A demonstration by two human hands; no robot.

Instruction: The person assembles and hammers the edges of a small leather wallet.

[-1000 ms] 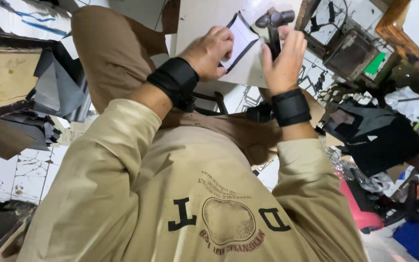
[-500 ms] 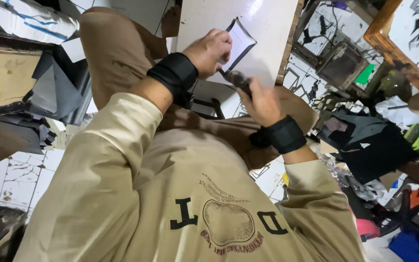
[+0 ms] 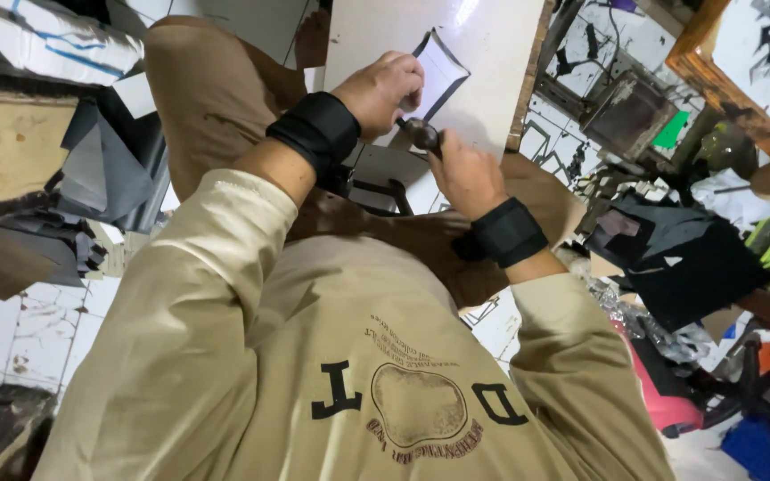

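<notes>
A white board [image 3: 483, 62] lies across the person's lap and takes up the upper middle of the view, resting on tan trousers [image 3: 216, 98]. Left of the legs, a heap of grey and dark cut sheets [image 3: 109, 178] sits on the tiled floor, beside a flat brown carton [image 3: 2, 151]. To the right, a dark open box [image 3: 630, 116] stands among scraps, with a green piece just beside it; what lies inside it cannot be made out. Further right and lower, black sheet material [image 3: 688, 258] is piled loosely, near a pink object [image 3: 661, 401].

On the board lies a small pale cut piece with a dark edge [image 3: 438, 76], pointed at its top. The left hand [image 3: 385, 89] rests on the piece's lower left part, fingers curled and pressed down to hold it flat against the board. The right hand [image 3: 465, 174] is closed in a fist around a small dark tool [image 3: 422, 135], whose rounded end shows above the knuckles, just beside the left hand and close to the lower edge of the piece. Both wrists wear black bands [image 3: 318, 134].
</notes>
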